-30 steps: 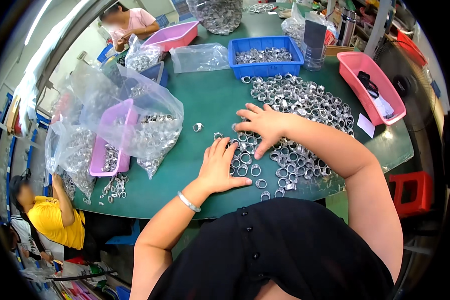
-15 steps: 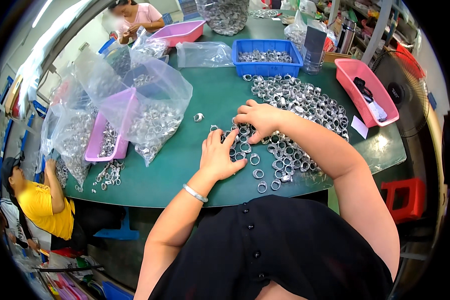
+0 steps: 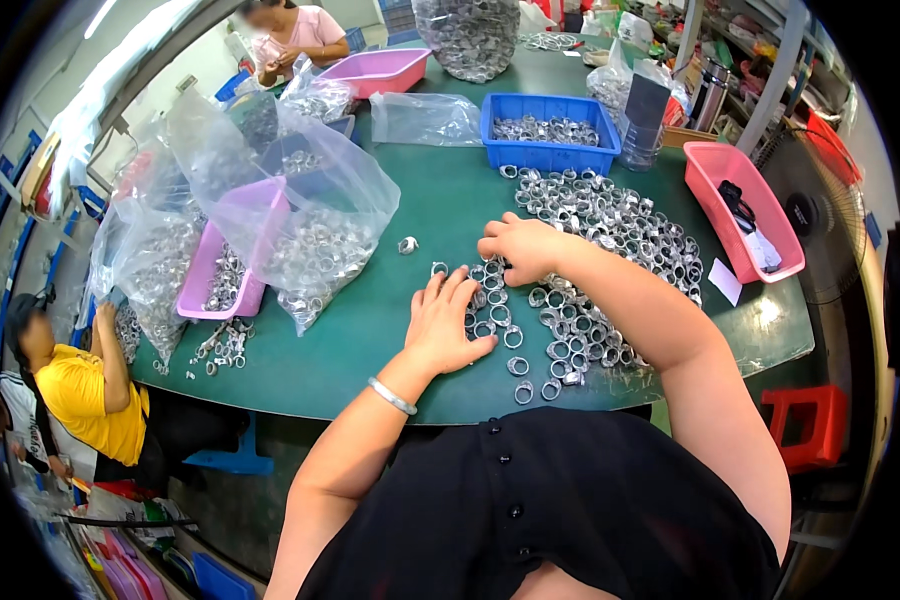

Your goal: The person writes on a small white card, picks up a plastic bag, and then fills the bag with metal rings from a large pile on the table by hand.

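Many rings (image 3: 580, 209) here! Left hand (image 3: 441, 328) spread open, right hand (image 3: 525, 248) curled, grip unclear; light, low touches should limit scattering.

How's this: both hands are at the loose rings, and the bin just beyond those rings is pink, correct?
Not quite: the head view shows that bin is blue. The left hand and right hand are at the loose rings.
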Action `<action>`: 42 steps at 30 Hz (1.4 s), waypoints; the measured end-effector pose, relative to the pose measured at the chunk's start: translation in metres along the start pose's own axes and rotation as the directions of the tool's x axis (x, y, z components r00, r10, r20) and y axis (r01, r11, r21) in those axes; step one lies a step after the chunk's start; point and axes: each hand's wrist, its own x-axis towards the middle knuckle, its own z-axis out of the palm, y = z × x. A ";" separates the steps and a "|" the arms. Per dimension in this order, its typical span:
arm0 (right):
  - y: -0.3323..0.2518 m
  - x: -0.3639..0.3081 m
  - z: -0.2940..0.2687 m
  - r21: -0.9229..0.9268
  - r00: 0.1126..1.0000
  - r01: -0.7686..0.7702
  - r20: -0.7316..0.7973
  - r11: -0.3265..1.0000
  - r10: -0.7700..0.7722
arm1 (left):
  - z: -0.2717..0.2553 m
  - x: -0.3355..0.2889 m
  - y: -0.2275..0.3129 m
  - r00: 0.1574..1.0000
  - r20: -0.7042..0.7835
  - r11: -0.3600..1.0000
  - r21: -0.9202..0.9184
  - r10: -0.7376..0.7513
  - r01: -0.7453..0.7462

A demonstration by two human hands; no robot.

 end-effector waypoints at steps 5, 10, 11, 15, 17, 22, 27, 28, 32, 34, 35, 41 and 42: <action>0.011 -0.002 0.008 -0.025 0.978 -0.064 -0.200 0.998 0.057 | 0.000 0.001 0.004 1.000 0.018 1.000 0.008 0.003 -0.004; 0.010 -0.007 0.014 -0.057 0.982 -0.122 -0.150 0.991 0.112 | 0.000 0.000 0.001 1.000 0.018 1.000 0.009 0.005 -0.006; 0.011 -0.007 0.017 -0.052 0.985 -0.112 -0.140 0.992 0.104 | 0.001 0.000 0.001 1.000 0.020 1.000 0.006 0.007 -0.007; 0.015 -0.005 0.016 0.009 0.984 -0.092 -0.153 0.996 0.092 | 0.001 -0.001 0.000 1.000 0.020 1.000 0.006 0.006 -0.006; 0.015 -0.005 0.016 0.059 0.978 -0.099 -0.177 0.993 0.108 | 0.000 -0.002 0.000 1.000 0.013 1.000 0.014 0.009 -0.009; 0.029 -0.004 0.004 0.283 0.928 -0.082 -0.328 0.955 0.177 | 0.000 -0.002 -0.001 0.999 -0.009 0.999 0.014 0.040 -0.040; 0.026 0.010 -0.056 0.884 0.886 0.002 -0.218 0.467 0.409 | 0.001 -0.003 -0.002 0.999 0.000 0.999 -0.003 0.037 -0.037; 0.016 0.016 -0.080 0.880 0.863 -0.002 -0.238 0.475 0.445 | 0.001 -0.003 -0.003 0.999 -0.004 0.999 -0.005 0.033 -0.033; -0.056 0.052 -0.172 0.711 0.835 0.319 -0.524 0.626 0.169 | -0.001 -0.007 -0.005 0.999 -0.013 0.999 0.000 0.033 -0.033; -0.097 0.078 -0.194 0.589 0.797 0.402 -0.602 0.701 0.048 | -0.001 -0.008 -0.006 1.000 -0.016 1.000 0.007 0.023 -0.023; -0.104 0.097 -0.195 0.481 0.729 0.502 -0.683 0.719 -0.052 | 0.001 -0.005 -0.003 0.999 -0.006 0.999 0.004 0.034 -0.034; -0.148 0.148 -0.198 0.164 0.906 0.191 -0.408 0.968 -0.110 | 0.001 -0.003 0.000 0.999 0.007 0.999 -0.002 0.037 -0.037; -0.144 0.148 -0.199 0.107 0.929 0.183 -0.345 0.977 -0.136 | 0.001 -0.001 0.001 0.999 0.011 0.999 0.005 0.046 -0.046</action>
